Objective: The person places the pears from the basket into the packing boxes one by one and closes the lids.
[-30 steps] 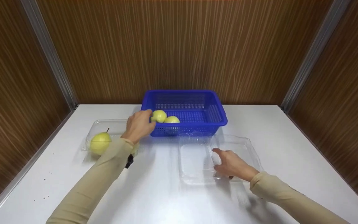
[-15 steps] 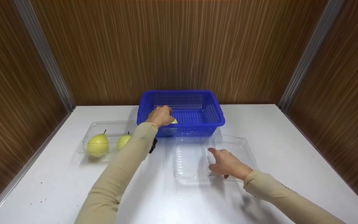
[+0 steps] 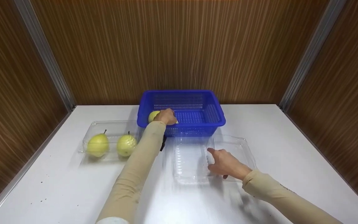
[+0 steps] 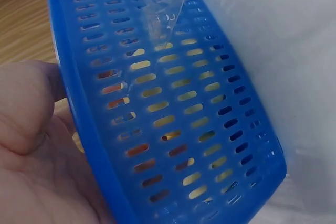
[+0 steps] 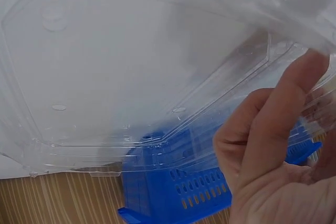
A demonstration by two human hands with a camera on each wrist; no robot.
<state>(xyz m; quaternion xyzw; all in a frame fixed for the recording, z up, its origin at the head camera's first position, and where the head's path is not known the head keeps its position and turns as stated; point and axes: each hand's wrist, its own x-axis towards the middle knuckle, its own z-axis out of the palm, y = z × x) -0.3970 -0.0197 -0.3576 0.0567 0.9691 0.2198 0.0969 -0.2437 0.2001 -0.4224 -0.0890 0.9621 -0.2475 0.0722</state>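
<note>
My left hand (image 3: 167,117) reaches over the front rim of the blue basket (image 3: 183,124), its fingers round a yellow-green pear (image 3: 176,122) that is mostly hidden. Another pear (image 3: 153,116) lies beside it inside. Through the basket's slots (image 4: 186,95), the left wrist view gives bits of fingers and yellow fruit. On the right, my right hand (image 3: 227,163) holds the middle edge of an unfolded clear plastic clamshell container (image 3: 191,160), index and thumb apart. That container (image 5: 121,72) spans the right wrist view, the index finger at its rim and other fingers curled.
At the left stands a second clear plastic container (image 3: 110,127) with two pears, one on the left (image 3: 98,145) and one on the right (image 3: 126,145). Wood-patterned panels (image 3: 179,46) close in the white table (image 3: 57,183) behind and on both sides. Small dark specks dot its left part.
My left hand has moved right and down into the basket, onto the right-hand pear there. The pears in the left container have come into fuller view. My right hand has stayed on its container.
</note>
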